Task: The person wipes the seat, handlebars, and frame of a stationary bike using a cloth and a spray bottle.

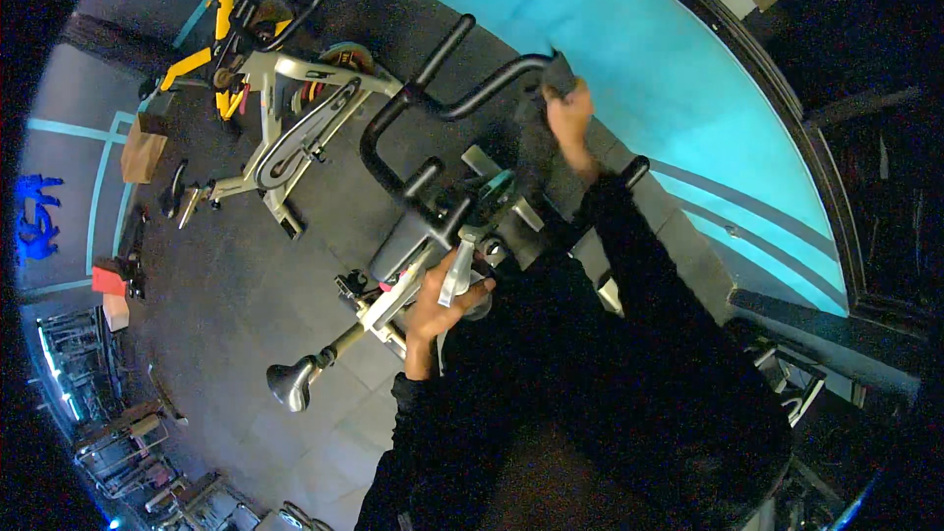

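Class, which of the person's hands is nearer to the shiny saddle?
Left. In the picture, the left hand is up and right of the saddle, apart from it; the right hand is farther, at a handlebar.

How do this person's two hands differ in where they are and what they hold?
The right hand reaches far out, to the end of a black handlebar; the left hand is much closer to the body.
The right hand holds a dark cloth, while the left hand grips a pale grey thing whose kind I can't make out.
Both are bare, come out of black sleeves and work at the same exercise bike.
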`<action>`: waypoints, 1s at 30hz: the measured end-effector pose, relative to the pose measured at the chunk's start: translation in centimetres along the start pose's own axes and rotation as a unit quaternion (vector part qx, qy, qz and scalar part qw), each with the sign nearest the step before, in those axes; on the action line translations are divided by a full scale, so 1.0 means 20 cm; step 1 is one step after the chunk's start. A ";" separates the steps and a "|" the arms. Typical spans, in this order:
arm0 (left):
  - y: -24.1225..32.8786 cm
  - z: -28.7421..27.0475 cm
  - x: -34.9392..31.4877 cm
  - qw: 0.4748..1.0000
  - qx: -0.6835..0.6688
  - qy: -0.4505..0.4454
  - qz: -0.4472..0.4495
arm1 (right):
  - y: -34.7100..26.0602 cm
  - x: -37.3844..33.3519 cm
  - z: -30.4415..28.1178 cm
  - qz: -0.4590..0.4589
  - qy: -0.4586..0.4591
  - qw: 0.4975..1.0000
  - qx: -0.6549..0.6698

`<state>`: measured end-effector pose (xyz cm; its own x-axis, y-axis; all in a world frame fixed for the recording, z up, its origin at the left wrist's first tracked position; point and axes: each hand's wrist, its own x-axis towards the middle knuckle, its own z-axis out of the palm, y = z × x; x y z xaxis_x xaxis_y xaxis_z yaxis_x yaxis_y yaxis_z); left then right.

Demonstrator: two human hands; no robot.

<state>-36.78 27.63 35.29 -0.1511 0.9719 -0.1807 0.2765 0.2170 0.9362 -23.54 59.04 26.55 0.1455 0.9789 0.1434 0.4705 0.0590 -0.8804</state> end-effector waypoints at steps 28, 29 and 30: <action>-0.10 -0.01 -0.13 1.000 0.002 -0.022 0.001 | 0.33 -0.35 0.20 -0.001 0.036 0.972 0.233; -0.10 -0.01 -0.11 0.999 0.039 -0.014 0.034 | 0.39 -0.45 0.19 0.020 -0.005 0.965 0.261; -0.09 -0.01 -0.08 0.998 0.037 -0.013 0.039 | 0.39 -0.49 0.16 0.015 -0.003 0.965 0.260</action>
<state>-37.22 25.67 34.06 -0.1012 0.9880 -0.1164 0.3567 0.1452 0.9228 -24.02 50.56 16.91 0.1472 0.9827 0.1125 -0.0349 0.1188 -0.9923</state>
